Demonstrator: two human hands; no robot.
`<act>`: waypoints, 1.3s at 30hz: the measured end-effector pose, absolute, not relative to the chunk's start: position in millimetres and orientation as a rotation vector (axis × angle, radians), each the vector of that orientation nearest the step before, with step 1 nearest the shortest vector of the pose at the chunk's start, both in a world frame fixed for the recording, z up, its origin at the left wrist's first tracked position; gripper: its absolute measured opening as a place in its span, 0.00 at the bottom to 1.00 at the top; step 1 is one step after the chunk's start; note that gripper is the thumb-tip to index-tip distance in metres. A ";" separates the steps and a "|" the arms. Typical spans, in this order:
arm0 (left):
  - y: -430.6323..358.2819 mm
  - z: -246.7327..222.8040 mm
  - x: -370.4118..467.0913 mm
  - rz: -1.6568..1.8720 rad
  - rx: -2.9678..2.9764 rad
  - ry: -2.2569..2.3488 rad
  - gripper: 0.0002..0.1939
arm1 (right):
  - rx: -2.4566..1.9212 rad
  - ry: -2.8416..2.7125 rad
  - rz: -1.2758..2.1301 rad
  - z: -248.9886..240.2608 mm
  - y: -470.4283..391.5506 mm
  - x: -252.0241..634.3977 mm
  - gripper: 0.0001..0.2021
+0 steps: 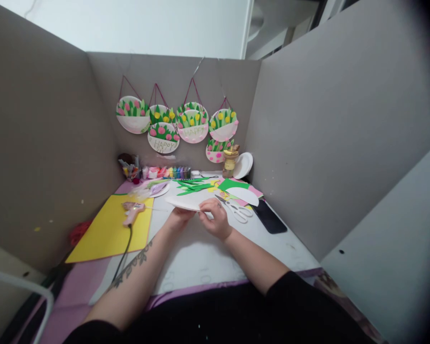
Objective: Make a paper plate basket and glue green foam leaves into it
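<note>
A white paper plate point(184, 200) is held nearly level above the table between my two hands. My left hand point(182, 216) grips it from beneath, its fingers mostly hidden under the plate. At the plate's right edge, my right hand point(214, 219) pinches the rim between thumb and fingers. Beyond the plate lie green paper leaf strips point(193, 185). White-handled scissors point(238, 210) rest just right of my right hand, beside a white half plate point(242, 195) lying on green paper point(232, 184).
A pink glue gun point(131, 212) sits on a yellow sheet point(93, 239) at left. A black phone point(270, 217) lies at right. Paint bottles point(172, 172), a jar point(229, 164) and plates point(244, 166) line the back. Finished plate baskets point(193, 126) hang on the grey panel.
</note>
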State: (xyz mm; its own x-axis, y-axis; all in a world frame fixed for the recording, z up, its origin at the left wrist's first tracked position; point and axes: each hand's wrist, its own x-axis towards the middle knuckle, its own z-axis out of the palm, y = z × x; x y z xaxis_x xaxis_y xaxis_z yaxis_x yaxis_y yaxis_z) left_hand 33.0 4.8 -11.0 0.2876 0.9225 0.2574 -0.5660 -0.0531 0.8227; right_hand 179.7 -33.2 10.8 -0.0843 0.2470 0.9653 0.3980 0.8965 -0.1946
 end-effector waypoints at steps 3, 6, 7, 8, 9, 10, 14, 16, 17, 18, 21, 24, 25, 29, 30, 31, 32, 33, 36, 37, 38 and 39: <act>5.3 -11.8 33.2 1.273 1.040 0.441 0.21 | -0.510 -1.684 -0.126 10.5 -33.4 180.0 0.09; 5.7 -11.9 33.6 1.280 1.043 0.440 0.22 | -0.522 -1.692 -0.120 9.8 -33.4 180.2 0.09; 5.7 -11.9 33.7 1.279 1.044 0.438 0.22 | -0.529 -1.694 -0.119 9.4 -33.2 180.3 0.09; 5.6 -11.8 33.9 1.277 1.047 0.436 0.23 | -0.537 -1.696 -0.118 9.0 -33.1 180.3 0.08; 5.5 -11.7 34.0 1.274 1.049 0.435 0.23 | -0.548 -1.698 -0.117 8.6 -32.9 180.4 0.08; 5.2 -11.6 34.2 1.274 1.051 0.435 0.24 | -0.557 -1.700 -0.114 8.2 -32.8 180.4 0.07; 3.6 -10.3 34.6 1.277 1.047 0.449 0.23 | -0.553 -1.694 -0.106 7.7 -32.4 180.4 0.07; 2.8 -9.4 34.6 1.273 1.042 0.450 0.22 | -0.551 -1.690 -0.105 7.6 -32.0 180.3 0.07; 2.6 -9.0 34.6 1.273 1.040 0.451 0.22 | -0.555 -1.688 -0.103 7.4 -31.8 180.4 0.06; 2.5 -8.6 34.6 1.274 1.038 0.452 0.21 | -0.560 -1.687 -0.100 7.0 -31.6 180.5 0.06; 2.5 -8.1 34.7 1.282 1.037 0.457 0.21 | -0.571 -1.689 -0.088 5.8 -30.9 181.0 0.07; 3.2 -9.0 34.5 1.281 1.039 0.459 0.22 | -0.578 -1.697 -0.092 6.1 -31.1 181.4 0.07; 3.6 -9.7 34.4 1.278 1.041 0.461 0.22 | -0.577 -1.700 -0.097 6.6 -31.4 181.4 0.07; 6.2 -12.8 34.0 1.276 1.058 0.472 0.21 | -0.549 -1.704 -0.106 9.9 -33.0 180.3 0.07; 6.8 -13.2 33.9 1.277 1.064 0.475 0.20 | -0.548 -1.707 -0.105 10.8 -33.5 180.3 0.07; 7.2 -13.1 33.9 1.274 1.068 0.480 0.20 | -0.555 -1.715 -0.103 11.6 -34.1 180.8 0.07; 7.3 -12.7 33.8 1.268 1.069 0.484 0.19 | -0.570 -1.727 -0.101 12.5 -34.6 182.1 0.06; 7.3 -11.9 33.6 1.261 1.066 0.485 0.19 | -0.589 -1.742 -0.102 13.2 -35.2 184.4 0.07; 7.0 -8.8 32.0 1.248 1.032 0.486 0.22 | -0.669 -1.784 -0.129 13.0 -36.3 200.8 0.14; 7.2 -8.2 31.2 1.249 1.016 0.499 0.22 | -0.709 -1.778 -0.141 11.3 -36.5 210.1 0.17; 7.6 -7.9 30.4 1.249 0.999 0.519 0.21 | -0.760 -1.756 -0.144 8.5 -36.9 221.6 0.18; 8.2 -8.1 29.6 1.252 0.981 0.540 0.20 | -0.826 -1.711 -0.140 4.3 -37.6 234.9 0.18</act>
